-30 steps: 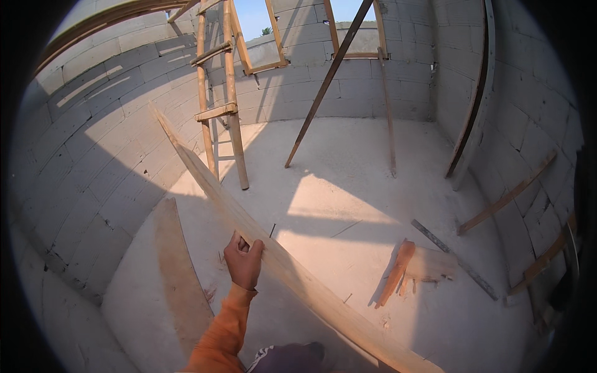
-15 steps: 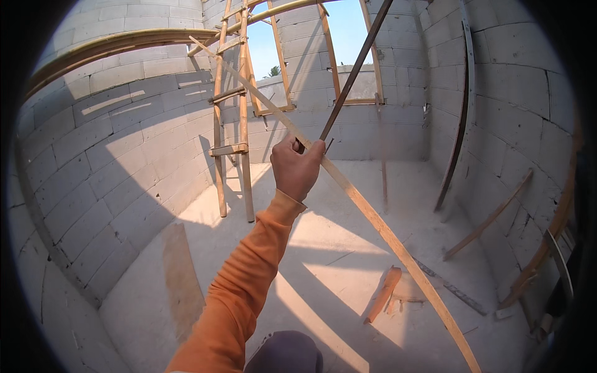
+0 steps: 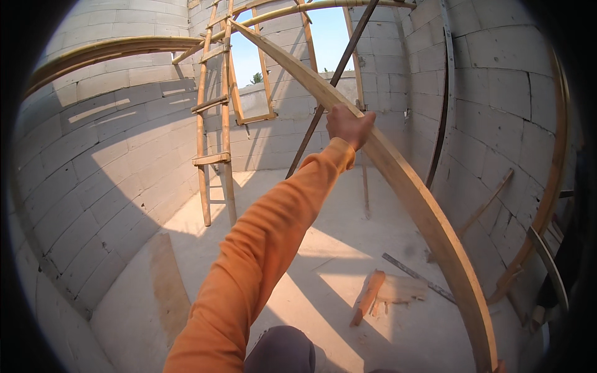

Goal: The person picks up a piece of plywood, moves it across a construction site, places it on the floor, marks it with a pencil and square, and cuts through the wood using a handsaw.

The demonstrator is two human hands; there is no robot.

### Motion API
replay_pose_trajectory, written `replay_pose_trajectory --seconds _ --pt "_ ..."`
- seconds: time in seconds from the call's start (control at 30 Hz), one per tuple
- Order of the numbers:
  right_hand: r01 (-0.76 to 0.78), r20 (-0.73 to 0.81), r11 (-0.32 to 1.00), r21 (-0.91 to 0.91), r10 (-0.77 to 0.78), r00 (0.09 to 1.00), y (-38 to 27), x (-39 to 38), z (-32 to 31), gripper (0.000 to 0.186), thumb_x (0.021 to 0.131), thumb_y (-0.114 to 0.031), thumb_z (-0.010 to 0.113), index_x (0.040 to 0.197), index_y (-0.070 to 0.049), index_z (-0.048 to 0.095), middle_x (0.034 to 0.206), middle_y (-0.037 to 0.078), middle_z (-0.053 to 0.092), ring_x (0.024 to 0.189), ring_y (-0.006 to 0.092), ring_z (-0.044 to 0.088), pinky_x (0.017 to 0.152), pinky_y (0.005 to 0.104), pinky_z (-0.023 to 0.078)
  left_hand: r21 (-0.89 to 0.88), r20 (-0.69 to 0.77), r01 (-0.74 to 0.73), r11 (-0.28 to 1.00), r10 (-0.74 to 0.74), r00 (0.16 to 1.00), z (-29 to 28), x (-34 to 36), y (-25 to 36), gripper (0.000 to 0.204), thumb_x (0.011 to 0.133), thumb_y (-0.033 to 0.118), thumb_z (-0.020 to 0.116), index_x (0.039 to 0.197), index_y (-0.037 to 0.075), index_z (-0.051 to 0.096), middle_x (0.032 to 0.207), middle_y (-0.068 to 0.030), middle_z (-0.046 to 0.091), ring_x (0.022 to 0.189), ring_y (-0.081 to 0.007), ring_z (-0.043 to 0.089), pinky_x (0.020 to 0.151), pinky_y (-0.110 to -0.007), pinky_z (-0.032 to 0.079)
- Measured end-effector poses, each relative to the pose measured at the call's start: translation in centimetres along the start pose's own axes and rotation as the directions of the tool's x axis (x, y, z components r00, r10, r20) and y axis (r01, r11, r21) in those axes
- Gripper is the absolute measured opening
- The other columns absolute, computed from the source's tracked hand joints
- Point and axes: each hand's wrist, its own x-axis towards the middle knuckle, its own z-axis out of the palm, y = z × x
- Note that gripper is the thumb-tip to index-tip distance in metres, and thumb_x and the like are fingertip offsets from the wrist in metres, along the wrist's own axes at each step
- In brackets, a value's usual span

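My left hand [image 3: 349, 126], in an orange sleeve, is closed around a long wooden plank [image 3: 413, 189]. The plank slants from near the ladder at the top down to the lower right; its broad face and right-hand edge show, and the fisheye bends it. At its near end, by the lower rim, a small skin-coloured patch [image 3: 501, 367] shows, perhaps my right hand; its fingers cannot be made out. A dark bar [image 3: 336, 78] stands slanted behind the plank and my left hand.
A wooden ladder [image 3: 227, 133] stands at the far left, beside poles [image 3: 118, 46] along the block wall. Window frames [image 3: 258, 118] are behind. Wood scraps [image 3: 398, 289] and a narrow strip [image 3: 410, 273] lie on the floor; a board [image 3: 168, 286] lies left. Timbers [image 3: 550, 186] lean right.
My left hand has moved right and slightly up with the plank. The plank has turned from its thin edge to its broad face. The view has shifted a little.
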Motion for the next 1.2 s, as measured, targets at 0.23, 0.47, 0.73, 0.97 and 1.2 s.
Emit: replay_pose_trajectory --seconds 0.23,0.47,0.73,0.97,1.2 --pt "0.191 -0.140 0.956 0.221 -0.163 0.977 1.4 1.0 2.7 0.034 0.088 -0.024 0.070 0.118 -0.008 0.069 0.092 0.018 0.073 0.082 0.0360 0.072 0.075 0.0448 0.058 0.069 0.124 0.075 0.995 -0.084 0.989 3.1 0.8 -3.6 0.045 0.076 0.033 0.080 0.097 -0.007 0.071 0.100 -0.0264 0.074 0.094 -0.0392 0.075 0.089 -0.044 0.061" --pt "0.284 -0.074 0.954 0.091 -0.278 0.958 0.6 2.2 4.0 0.034 0.091 -0.034 0.069 0.116 -0.010 0.069 0.087 0.018 0.072 0.079 0.0363 0.071 0.069 0.0458 0.056 0.232 0.120 0.252 0.940 -0.285 0.951 5.6 -1.7 -10.3 0.056 0.077 0.033 0.081 0.109 -0.010 0.067 0.117 -0.0278 0.070 0.107 -0.0383 0.072 0.091 -0.043 0.060" --pt "0.384 0.066 0.912 0.146 -0.396 0.916 -3.4 3.0 4.2 0.035 0.097 -0.043 0.063 0.110 -0.011 0.070 0.076 0.018 0.070 0.067 0.0413 0.068 0.059 0.0496 0.054 0.379 0.089 0.330 0.865 -0.389 0.917 6.5 -5.3 -24.5 0.054 0.075 0.034 0.084 0.101 -0.010 0.068 0.113 -0.0300 0.069 0.103 -0.0400 0.072 0.090 -0.045 0.059" --pt "0.406 0.237 0.895 0.182 -0.441 0.866 -9.1 4.1 4.7 0.038 0.096 -0.047 0.063 0.106 -0.011 0.070 0.077 0.021 0.071 0.069 0.0438 0.070 0.060 0.0523 0.055 0.455 0.110 0.468 0.757 -0.570 0.814 6.4 -9.5 -37.4 0.047 0.074 0.029 0.081 0.096 -0.011 0.069 0.098 -0.0278 0.074 0.090 -0.0374 0.076 0.083 -0.043 0.061" --pt "0.480 0.286 0.849 0.222 -0.527 0.800 -17.0 4.9 5.1 0.044 0.096 -0.052 0.063 0.100 -0.009 0.071 0.077 0.021 0.072 0.069 0.0436 0.070 0.060 0.0518 0.056 0.558 0.056 0.566 0.607 -0.707 0.705 4.2 -12.4 -47.8 0.046 0.072 0.028 0.081 0.096 -0.009 0.068 0.097 -0.0260 0.075 0.091 -0.0369 0.076 0.084 -0.043 0.061"
